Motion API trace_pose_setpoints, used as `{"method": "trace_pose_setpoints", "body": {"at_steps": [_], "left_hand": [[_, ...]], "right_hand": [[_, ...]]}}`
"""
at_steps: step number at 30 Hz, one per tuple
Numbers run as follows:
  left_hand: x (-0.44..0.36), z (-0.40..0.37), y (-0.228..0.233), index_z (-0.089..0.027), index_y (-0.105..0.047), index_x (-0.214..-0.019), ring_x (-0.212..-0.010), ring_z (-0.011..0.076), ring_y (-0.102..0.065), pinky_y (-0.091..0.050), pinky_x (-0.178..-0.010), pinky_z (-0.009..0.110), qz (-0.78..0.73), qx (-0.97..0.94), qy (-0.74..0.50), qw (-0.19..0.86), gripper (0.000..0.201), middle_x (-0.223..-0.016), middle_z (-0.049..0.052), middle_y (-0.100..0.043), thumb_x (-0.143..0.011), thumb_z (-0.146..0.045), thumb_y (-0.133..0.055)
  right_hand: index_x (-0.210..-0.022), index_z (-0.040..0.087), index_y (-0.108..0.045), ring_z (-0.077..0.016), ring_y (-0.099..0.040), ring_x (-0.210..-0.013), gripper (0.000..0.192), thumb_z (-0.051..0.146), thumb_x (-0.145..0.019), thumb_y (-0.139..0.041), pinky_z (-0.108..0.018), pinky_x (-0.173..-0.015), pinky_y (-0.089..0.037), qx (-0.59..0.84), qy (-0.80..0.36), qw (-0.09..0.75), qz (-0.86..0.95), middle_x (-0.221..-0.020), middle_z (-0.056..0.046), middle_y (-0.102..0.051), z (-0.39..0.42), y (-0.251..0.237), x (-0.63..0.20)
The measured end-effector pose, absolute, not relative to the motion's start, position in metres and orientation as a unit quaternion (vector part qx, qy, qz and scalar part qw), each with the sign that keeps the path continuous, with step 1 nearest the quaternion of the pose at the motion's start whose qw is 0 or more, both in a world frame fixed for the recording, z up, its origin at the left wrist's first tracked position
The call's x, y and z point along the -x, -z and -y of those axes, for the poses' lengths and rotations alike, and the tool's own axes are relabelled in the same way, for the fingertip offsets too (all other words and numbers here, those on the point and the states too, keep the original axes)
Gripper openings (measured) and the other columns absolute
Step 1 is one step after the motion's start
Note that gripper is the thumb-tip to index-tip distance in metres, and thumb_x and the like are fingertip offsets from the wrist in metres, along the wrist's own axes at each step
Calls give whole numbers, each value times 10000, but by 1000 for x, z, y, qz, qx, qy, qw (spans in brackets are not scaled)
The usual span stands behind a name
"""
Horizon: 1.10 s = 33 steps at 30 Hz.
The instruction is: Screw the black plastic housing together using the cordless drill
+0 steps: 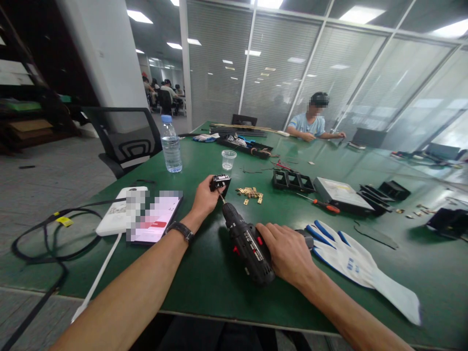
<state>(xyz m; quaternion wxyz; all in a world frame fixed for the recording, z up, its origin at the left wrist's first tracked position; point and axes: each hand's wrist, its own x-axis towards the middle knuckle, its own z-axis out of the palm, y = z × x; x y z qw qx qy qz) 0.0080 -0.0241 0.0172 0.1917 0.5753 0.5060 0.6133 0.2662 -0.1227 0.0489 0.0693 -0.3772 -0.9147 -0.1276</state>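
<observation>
- Head view: the step in hand looked like driving a screw into the small black part [220,182], which sat on the green table [204,273] at about 12 o'clock from the cordless drill [247,246].
- To do it well, the bit needed to stay in line with the screw and square to the part, with the part braced flat so it could not spin; a slow trigger start would likely keep the bit from slipping out.
- The left hand [204,197] was curled around the black part, fingers pinching its near edge and holding it down on the table.
- The right hand [287,253] was wrapped closed around the drill's grip, the body of the tool lying low and angled toward 11 o'clock, its bit tip meeting the part.
- A heap of brass pieces [250,193] lay just beside the part at 3 o'clock; a white and blue glove [351,261] lay at 3 o'clock from the right hand.
- A phone [155,222] rested at 9 o'clock of the left wrist.
</observation>
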Motion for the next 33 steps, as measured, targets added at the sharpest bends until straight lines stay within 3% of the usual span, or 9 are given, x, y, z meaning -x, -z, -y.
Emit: {"method": "trace_pose_setpoints", "body": {"at_steps": [25,33], "left_hand": [[-9,23,-18,-177,-639,-944,-824,190,-614,-469,-771,303,-520,-567,-616,172,337,-899,43,-686,-667,-353,-716],[-7,26,-21,-182,-615,-1073,-860,176,-615,-477,-807,316,-596,-571,-539,165,438,-1004,29,-676,-718,-434,-659]], "right_hand": [[-1149,183,-514,-215,-563,-839,309,275,-854,-512,-326,-706,-346,395,121,39,910,-939,-75,-626,125,-58,-263],[-1158,187,-473,-216,-574,-842,338,332,-857,-519,-331,-691,-395,393,125,32,911,-943,-62,-623,122,-58,-265]]}}
